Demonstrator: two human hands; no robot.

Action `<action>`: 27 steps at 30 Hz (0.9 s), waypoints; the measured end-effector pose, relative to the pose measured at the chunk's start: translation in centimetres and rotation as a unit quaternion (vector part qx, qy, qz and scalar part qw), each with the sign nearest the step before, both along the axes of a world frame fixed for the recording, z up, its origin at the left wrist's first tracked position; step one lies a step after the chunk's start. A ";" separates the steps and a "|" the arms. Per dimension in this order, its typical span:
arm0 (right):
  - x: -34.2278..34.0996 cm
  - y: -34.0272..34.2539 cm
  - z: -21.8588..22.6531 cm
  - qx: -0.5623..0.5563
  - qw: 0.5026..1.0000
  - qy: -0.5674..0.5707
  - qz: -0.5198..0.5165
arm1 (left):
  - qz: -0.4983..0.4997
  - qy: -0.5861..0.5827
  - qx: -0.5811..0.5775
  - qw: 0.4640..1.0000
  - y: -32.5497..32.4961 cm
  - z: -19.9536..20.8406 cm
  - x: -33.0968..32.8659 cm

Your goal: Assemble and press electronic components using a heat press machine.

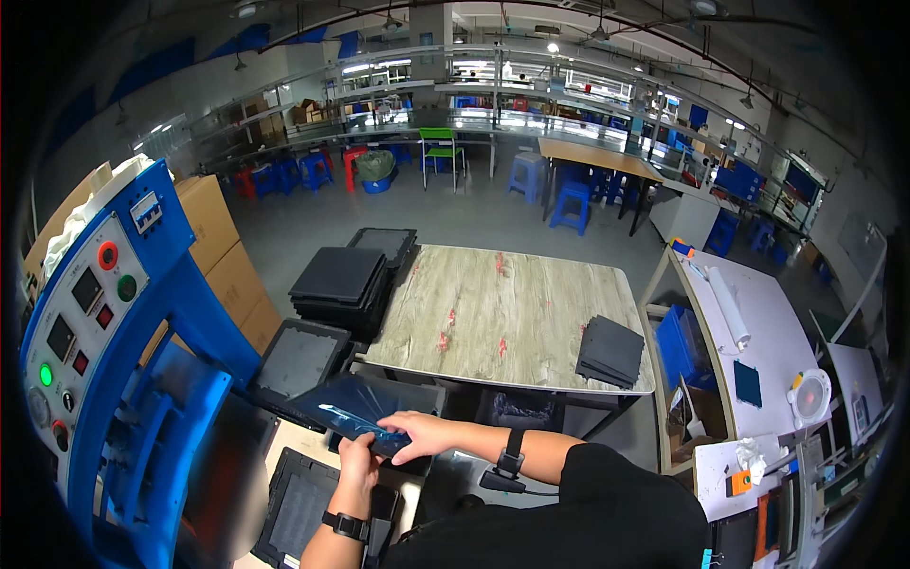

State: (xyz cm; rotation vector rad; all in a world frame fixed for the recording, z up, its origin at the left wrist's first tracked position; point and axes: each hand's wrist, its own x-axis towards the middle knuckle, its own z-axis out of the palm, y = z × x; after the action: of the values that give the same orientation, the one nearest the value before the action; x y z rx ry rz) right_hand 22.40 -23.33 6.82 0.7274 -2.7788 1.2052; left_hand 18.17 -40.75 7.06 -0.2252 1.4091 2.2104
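Note:
A dark, glossy flat panel is tilted in front of me, with light reflecting off its surface. My left hand is closed on its near edge. Beside it, my right hand grips the near right corner, fingers over the top. Below and left of my hands lies a black tray-like frame on a pale surface. Just beyond the panel, to the left, another black frame with a grey face lies flat. Whether the panel rests on anything is hidden.
A blue machine with a control panel stands close on the left. Ahead is a wood-patterned table with a stack of black panels at its left and thin black sheets on its right. A white workbench stands right.

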 end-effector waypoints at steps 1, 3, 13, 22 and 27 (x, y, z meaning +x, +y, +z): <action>0.1 -0.1 -0.1 -0.034 0.999 -0.003 -0.007 | 0.007 0.022 0.006 1.000 -0.3 0.4 0.6; 0.0 -0.2 -0.8 -0.175 0.981 -0.087 -0.020 | -0.012 0.071 -0.007 0.997 -0.3 2.1 1.9; 1.1 -4.2 7.3 -0.289 0.946 -0.122 0.081 | 0.042 0.186 -0.013 0.981 -4.4 6.2 2.5; 2.5 -0.4 12.5 -0.340 0.939 -0.041 -0.027 | 0.107 0.281 -0.022 0.953 -7.1 9.8 3.2; 3.0 5.7 7.1 -0.403 0.854 0.105 -0.311 | 0.129 0.277 -0.024 0.952 -9.7 10.7 5.1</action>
State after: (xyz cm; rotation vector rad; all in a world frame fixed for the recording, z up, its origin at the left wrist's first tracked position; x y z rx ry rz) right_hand 25.41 -17.66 13.95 -0.1121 -1.7799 1.7392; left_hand 23.27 -50.43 17.81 0.2332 1.8084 2.5826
